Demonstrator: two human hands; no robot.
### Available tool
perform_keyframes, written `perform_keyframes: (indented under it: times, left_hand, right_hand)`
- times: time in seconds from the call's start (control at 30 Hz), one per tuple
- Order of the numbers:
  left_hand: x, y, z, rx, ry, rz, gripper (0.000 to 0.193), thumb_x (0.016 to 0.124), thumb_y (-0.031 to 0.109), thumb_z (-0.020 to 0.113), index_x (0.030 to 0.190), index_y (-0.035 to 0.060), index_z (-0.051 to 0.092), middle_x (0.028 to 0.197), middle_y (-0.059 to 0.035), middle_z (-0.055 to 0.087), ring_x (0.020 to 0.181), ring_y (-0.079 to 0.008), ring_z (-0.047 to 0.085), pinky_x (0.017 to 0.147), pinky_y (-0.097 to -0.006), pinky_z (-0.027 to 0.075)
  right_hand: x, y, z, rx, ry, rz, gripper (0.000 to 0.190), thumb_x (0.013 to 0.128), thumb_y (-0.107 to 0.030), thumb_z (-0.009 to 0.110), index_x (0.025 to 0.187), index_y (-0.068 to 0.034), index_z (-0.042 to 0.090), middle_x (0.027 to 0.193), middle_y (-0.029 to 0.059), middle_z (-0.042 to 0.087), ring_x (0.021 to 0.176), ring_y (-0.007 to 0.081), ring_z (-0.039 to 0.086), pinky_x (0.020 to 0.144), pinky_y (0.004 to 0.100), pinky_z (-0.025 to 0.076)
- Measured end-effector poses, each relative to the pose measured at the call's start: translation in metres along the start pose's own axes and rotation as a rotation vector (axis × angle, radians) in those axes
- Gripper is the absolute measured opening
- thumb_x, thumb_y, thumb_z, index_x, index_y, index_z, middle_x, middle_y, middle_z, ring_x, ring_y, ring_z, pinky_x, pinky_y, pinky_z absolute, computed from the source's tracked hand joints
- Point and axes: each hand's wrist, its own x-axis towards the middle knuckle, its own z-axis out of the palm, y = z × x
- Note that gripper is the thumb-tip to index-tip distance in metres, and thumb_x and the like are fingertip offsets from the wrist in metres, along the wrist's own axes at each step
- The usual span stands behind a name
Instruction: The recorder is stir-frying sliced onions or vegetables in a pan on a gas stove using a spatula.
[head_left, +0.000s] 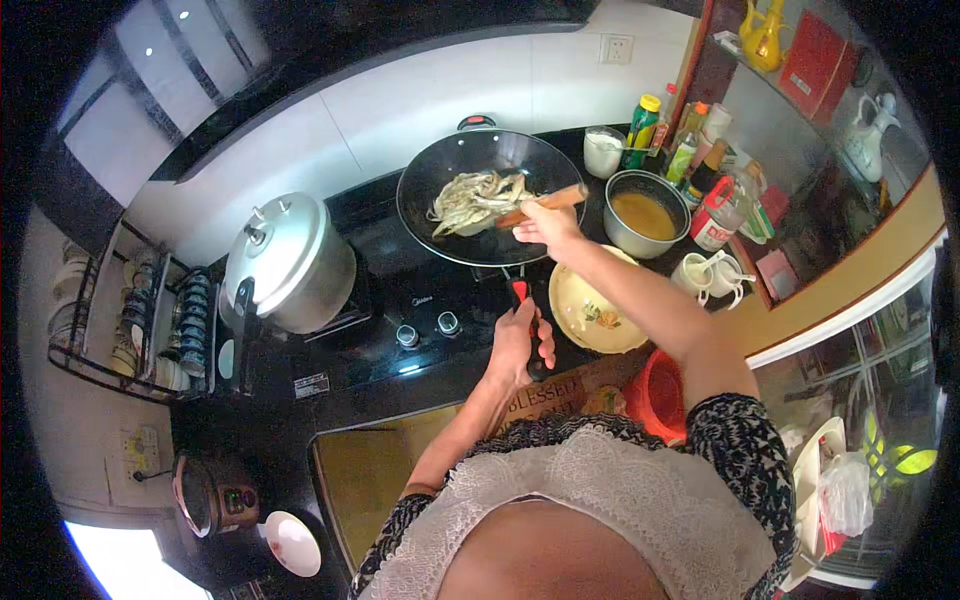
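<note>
My left hand (520, 341) is wrapped around the black-and-red handle (520, 288) of a black wok (420, 191) on the hob. Over the wok's right side, my right hand (550, 227) grips a wooden cooking utensil (566, 197), probably a spatula. Its lower end points at a heap of pale food strips (480, 199); whether it touches them I cannot tell. The strips lie in the middle of the wok. Under my right forearm is a yellow plate (574, 315) with a flower print, partly covered by the arm.
A large pressure cooker (292, 262) stands left on the black hob (375, 300). Right of the wok are a pot of brownish liquid (643, 215), a jar of white powder (602, 154), several bottles (701, 169) and white cups (694, 277). A red bucket (656, 397) sits below.
</note>
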Motion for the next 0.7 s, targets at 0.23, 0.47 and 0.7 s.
perform_keyframes:
  times: [0.23, 0.47, 0.7]
  left_hand:
    - [0.003, 0.003, -0.003, -0.026, -0.025, -0.004, 0.027, 0.098, 0.029, 0.038, 0.088, 0.0053, 0.043, 0.059, -0.0059, 0.046, 0.038, -0.0170, 0.043, 0.032, -0.0327, 0.040]
    - [0.006, -0.001, 0.006, -0.044, -0.020, -0.009, 0.028, 0.099, 0.030, 0.036, 0.088, 0.0049, 0.043, 0.058, -0.0060, 0.046, 0.039, -0.0174, 0.043, 0.032, -0.0328, 0.041]
    - [0.005, -0.005, 0.014, -0.116, -0.043, -0.013, 0.028, 0.099, 0.030, 0.035, 0.090, 0.0047, 0.043, 0.058, -0.0063, 0.046, 0.039, -0.0183, 0.044, 0.032, -0.0327, 0.041]
  right_hand:
    - [0.008, -0.022, -0.004, -0.031, -0.018, -0.038, 0.022, 0.081, -0.013, 0.061, 0.091, 0.006, 0.058, 0.075, 0.0148, 0.063, 0.055, 0.0196, 0.063, 0.049, 0.0292, 0.057]
    - [0.002, -0.100, 0.000, -0.415, -0.057, -0.037, 0.028, 0.080, -0.019, 0.062, 0.083, 0.008, 0.056, 0.064, 0.0192, 0.060, 0.046, 0.0233, 0.061, 0.038, 0.0308, 0.052]
    - [0.008, -0.123, 0.018, -0.529, -0.051, -0.043, 0.033, 0.078, -0.018, 0.063, 0.086, 0.013, 0.056, 0.065, 0.0221, 0.061, 0.052, 0.0262, 0.065, 0.041, 0.0344, 0.055]
